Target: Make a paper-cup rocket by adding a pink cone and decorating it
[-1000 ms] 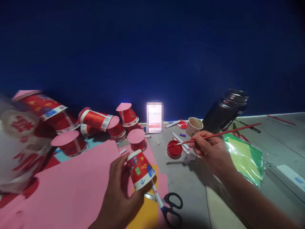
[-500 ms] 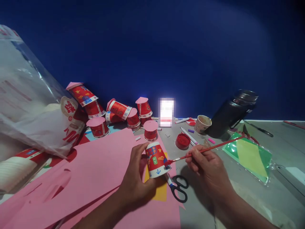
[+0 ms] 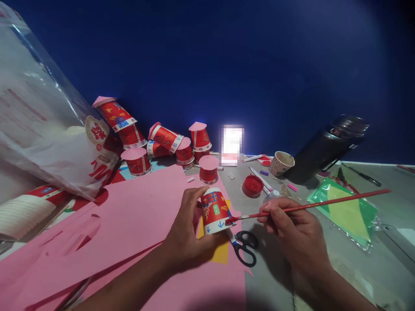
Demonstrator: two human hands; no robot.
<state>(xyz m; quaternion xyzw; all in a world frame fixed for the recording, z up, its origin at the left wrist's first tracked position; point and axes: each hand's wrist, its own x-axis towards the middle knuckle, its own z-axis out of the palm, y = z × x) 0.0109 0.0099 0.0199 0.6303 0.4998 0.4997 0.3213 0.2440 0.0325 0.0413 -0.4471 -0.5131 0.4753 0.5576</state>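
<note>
A red and white paper cup [image 3: 214,211], rim down and decorated with blue marks and yellow figures, is gripped around its side by my left hand [image 3: 186,231]. My right hand [image 3: 293,229] pinches a long red paintbrush [image 3: 311,204]. The brush's red-loaded bristles touch the cup near the right of its white rim band. Behind the hands sits a small round pot of red paint [image 3: 252,185]. Black-handled scissors [image 3: 246,248] lie just below the cup, their blades partly hidden. Pink paper [image 3: 142,203] and a yellow sheet [image 3: 222,254] are beneath the left hand.
Several red cups with pink paper tops [image 3: 136,160] stand or lean along the back left. A clear plastic bag [image 3: 42,112] is at the left. On the right are a black flask [image 3: 324,149], a patterned cup [image 3: 281,164], a green packet [image 3: 343,211] and markers [image 3: 261,178].
The cup has turned slightly in my left hand, bringing more of a blue arrow into view. The brush has swung to a flatter angle, its tip still at the cup. The view has shifted a little.
</note>
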